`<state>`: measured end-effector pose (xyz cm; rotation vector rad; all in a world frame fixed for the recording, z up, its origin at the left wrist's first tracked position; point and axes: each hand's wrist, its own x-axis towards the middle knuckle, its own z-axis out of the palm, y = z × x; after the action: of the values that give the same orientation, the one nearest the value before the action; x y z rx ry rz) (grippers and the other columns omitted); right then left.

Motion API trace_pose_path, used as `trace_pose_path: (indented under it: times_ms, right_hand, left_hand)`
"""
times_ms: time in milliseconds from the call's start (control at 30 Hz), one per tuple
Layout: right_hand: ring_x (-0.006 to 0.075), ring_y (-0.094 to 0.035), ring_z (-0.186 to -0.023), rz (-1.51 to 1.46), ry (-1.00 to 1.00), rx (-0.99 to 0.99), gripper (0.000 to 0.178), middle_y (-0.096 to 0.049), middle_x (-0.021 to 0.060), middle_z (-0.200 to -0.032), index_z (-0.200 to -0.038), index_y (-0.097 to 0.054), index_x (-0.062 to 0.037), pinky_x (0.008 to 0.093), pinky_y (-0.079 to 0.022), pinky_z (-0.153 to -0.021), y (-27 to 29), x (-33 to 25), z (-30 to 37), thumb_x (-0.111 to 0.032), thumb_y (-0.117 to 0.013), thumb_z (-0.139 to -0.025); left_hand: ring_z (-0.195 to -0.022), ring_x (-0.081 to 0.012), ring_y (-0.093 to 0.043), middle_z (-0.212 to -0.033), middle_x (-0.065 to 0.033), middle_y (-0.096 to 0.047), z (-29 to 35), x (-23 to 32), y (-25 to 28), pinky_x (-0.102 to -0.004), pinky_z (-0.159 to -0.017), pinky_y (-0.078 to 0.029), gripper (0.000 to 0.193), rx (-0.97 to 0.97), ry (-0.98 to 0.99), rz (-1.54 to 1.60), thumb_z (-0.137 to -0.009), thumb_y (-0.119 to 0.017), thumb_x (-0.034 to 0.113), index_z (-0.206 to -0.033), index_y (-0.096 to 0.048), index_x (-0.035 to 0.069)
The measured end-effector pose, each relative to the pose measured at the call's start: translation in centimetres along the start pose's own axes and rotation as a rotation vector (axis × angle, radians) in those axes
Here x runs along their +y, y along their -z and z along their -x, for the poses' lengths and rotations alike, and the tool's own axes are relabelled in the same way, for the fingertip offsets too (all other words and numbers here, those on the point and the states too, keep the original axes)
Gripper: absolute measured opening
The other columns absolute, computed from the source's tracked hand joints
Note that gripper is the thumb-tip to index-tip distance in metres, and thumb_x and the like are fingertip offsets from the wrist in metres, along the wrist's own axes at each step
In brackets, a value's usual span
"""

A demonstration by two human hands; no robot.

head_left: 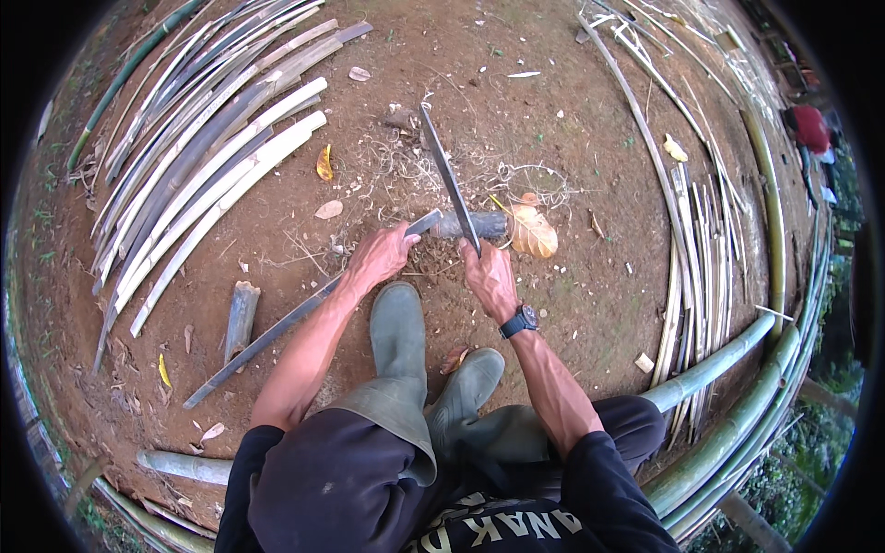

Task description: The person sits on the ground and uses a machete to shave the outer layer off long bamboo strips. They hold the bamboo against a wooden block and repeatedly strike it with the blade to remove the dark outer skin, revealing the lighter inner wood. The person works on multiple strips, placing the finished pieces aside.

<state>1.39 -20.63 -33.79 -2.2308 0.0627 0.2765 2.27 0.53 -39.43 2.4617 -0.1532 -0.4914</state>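
Observation:
My left hand (pixel 380 255) is closed round a long, flat grey-green bamboo strip (pixel 267 343). The strip slants from the ground at lower left up to its end beside a short bamboo section (pixel 489 224). In my right hand (pixel 490 279) is the near end of a machete (pixel 444 166); my fingers hide its handle. Its long dark blade points away and slightly left, crossing above the short bamboo section. Pale curled shavings (pixel 544 189) litter the dirt just beyond. A large dry leaf (pixel 533 230) lies at the section's right end.
Several split bamboo strips (pixel 207 152) fan out on the left, with a short bamboo piece (pixel 241 318) nearer me. More strips (pixel 705 276) and thick green poles (pixel 724 452) line the right. A person in red (pixel 809 129) is at far right. My boots (pixel 398 327) stand close by.

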Motion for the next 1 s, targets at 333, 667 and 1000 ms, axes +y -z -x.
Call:
trace_pose_path:
  times_ms: [333,667,1000]
  right_hand:
    - [0.0283,-0.055,-0.043,-0.038,-0.266,-0.291,0.045,-0.051,0.0187,-0.049,-0.069,-0.056,0.0078,0.0414,-0.043,-0.043,-0.7,5.0,0.8,-0.031,-0.053,-0.091]
    - [0.0131,-0.048,-0.039,-0.428,-0.447,-0.384,0.040,-0.048,0.0032,-0.051,-0.077,-0.058,0.0031,0.0294,-0.039,-0.035,-0.7,4.6,0.9,-0.033,-0.051,-0.094]
    - [0.0131,-0.048,-0.040,-0.417,-0.423,-0.381,0.040,-0.049,0.0031,-0.053,-0.080,-0.057,0.0026,0.0289,-0.039,-0.037,-0.9,5.4,1.0,-0.035,-0.051,-0.094]
  left_hand:
    - [-0.060,-0.0253,-0.058,-0.068,-0.0128,-0.061,-1.7,-2.2,0.0,-0.0401,-0.057,-0.046,0.041,-0.172,0.077,0.328,-0.094,-0.050,0.041,-0.090,-0.058,0.001]
    - [-0.074,-0.0204,-0.058,-0.076,-0.0084,-0.062,-2.7,-3.8,0.7,-0.0381,-0.069,-0.045,0.055,-0.330,0.134,0.469,-0.084,-0.057,0.058,-0.092,-0.064,0.003]
    - [-0.068,-0.0250,-0.061,-0.076,-0.0140,-0.063,-0.6,0.9,1.0,-0.0388,-0.061,-0.047,0.043,-0.062,0.139,0.131,-0.087,-0.062,0.041,-0.099,-0.060,0.000]
